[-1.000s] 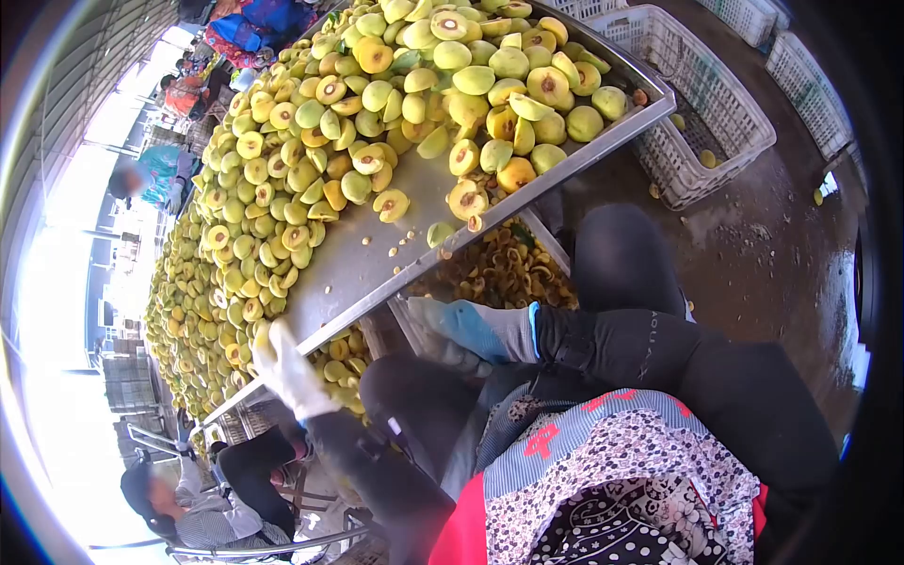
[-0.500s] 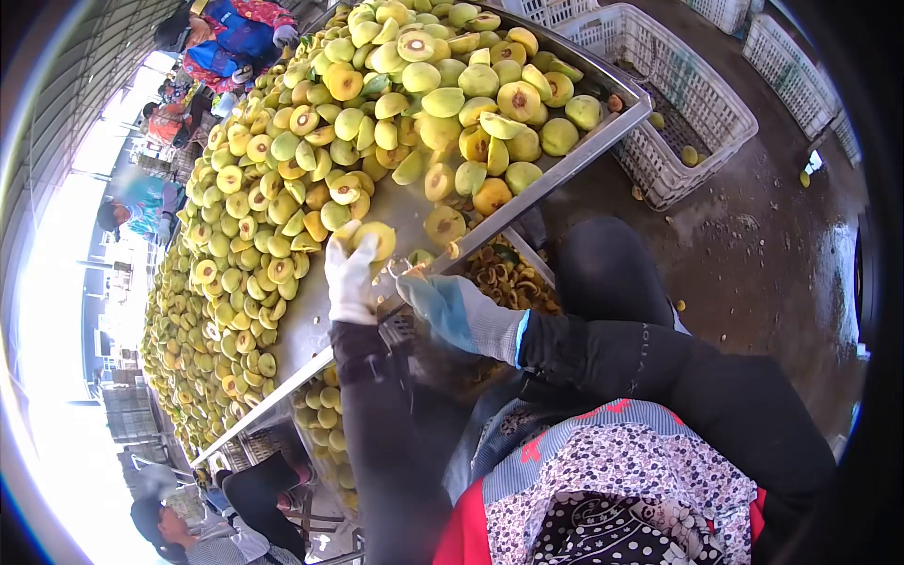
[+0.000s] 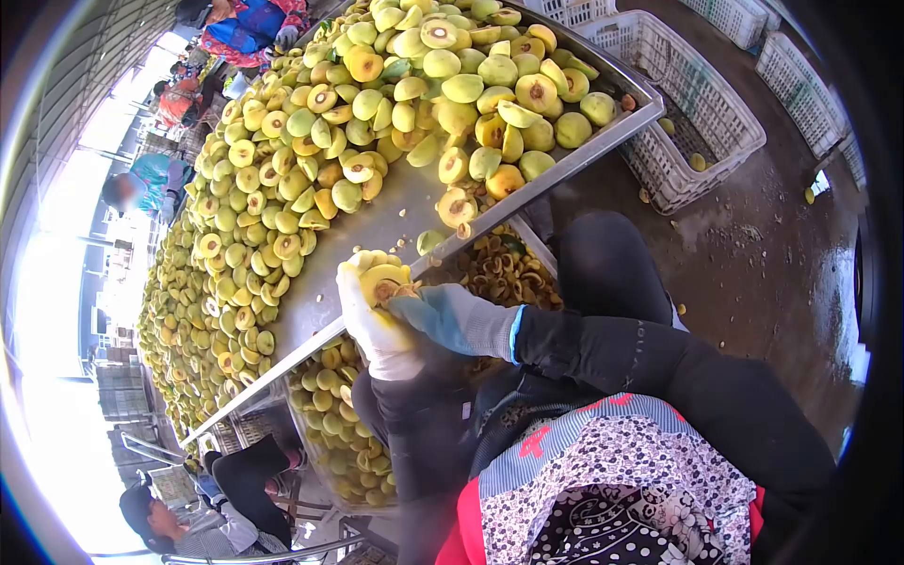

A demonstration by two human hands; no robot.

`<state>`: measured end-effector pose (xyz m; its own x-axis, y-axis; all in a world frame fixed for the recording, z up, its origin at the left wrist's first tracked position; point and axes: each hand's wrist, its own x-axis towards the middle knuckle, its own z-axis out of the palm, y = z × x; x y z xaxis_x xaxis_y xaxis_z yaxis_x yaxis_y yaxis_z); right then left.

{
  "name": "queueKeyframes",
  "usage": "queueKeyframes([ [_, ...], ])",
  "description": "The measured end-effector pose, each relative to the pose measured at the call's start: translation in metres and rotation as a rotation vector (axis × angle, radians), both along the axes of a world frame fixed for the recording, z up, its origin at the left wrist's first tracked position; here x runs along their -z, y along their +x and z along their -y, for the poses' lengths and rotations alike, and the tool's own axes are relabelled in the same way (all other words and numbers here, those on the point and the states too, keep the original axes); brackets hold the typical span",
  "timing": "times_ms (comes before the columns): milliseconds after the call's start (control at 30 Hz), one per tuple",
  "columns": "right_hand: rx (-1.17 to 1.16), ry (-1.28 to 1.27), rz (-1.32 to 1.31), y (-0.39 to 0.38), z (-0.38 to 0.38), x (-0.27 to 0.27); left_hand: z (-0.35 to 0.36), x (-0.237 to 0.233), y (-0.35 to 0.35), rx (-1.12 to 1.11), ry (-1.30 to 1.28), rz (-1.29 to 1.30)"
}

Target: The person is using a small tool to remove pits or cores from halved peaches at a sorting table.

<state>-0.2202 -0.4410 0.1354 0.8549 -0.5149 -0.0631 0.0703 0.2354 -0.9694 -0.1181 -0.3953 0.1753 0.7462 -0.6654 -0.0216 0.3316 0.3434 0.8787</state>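
My left hand (image 3: 369, 325), in a white glove, is wrapped round a halved yellow-green fruit (image 3: 385, 282), cut face up with a brown centre. Against that cut face press the fingers of my right hand (image 3: 450, 317), in a grey-blue glove; whatever they pinch is hidden. Both hands are at the near edge of a metal table (image 3: 330, 273) heaped with halved fruit (image 3: 273, 179). Two fruit pieces (image 3: 457, 207) lie near the metal rim, just beyond my hands.
Below the rim, a container holds brown-yellow scraps (image 3: 504, 273); a bin of fruit halves (image 3: 344, 433) stands lower left. White plastic crates (image 3: 697, 80) stand at the right on wet floor. Co-workers (image 3: 151, 188) sit along the left; another person (image 3: 188, 523) is at the lower left.
My left hand has drawn back from the tabletop towards me with a fruit half, turned its cut face up, and met my right hand. The view has shifted slightly.
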Motion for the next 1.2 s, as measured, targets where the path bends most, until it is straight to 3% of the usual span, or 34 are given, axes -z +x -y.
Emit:
queueKeyframes([
  [67,-0.011,0.019,-0.051,-0.005,0.001,-0.009,0.002,-0.006,-0.007,0.007,-0.060,-0.156],
  [200,-0.190,0.071,-0.221,-0.006,0.006,-0.016,0.006,-0.021,-0.019,-0.114,0.107,-0.092],
  [300,-0.201,-0.199,-0.098,0.008,-0.001,0.020,0.002,-0.008,-0.010,-0.116,0.177,0.054],
  [400,0.002,-0.139,0.068,0.014,-0.012,0.032,0.000,0.002,-0.011,-0.119,0.177,0.186],
  [533,-0.387,0.366,-0.285,-0.025,0.009,-0.044,0.000,0.009,-0.013,-0.131,0.120,0.221],
  [700,-0.664,0.853,-0.061,-0.033,0.015,-0.036,-0.004,0.016,-0.005,0.001,0.041,0.225],
  [767,-0.702,0.859,-0.054,-0.032,0.016,-0.030,-0.006,0.017,0.000,0.108,-0.004,0.122],
  [867,-0.658,0.740,-0.148,-0.038,0.017,-0.039,-0.011,0.005,-0.002,0.167,0.288,0.416],
  [967,-0.649,0.743,-0.183,-0.036,0.014,-0.036,-0.011,0.005,-0.001,0.232,0.282,0.326],
  [1000,-0.673,0.753,-0.163,-0.039,0.014,-0.036,-0.012,0.014,0.006,0.297,0.143,0.263],
  [1133,-0.961,0.782,-0.143,-0.029,0.023,-0.026,-0.012,0.002,-0.001,0.089,-0.072,-0.257],
  [1200,-0.752,0.277,-0.188,-0.035,0.011,-0.033,-0.033,0.012,0.040,0.113,-0.174,-0.350],
])
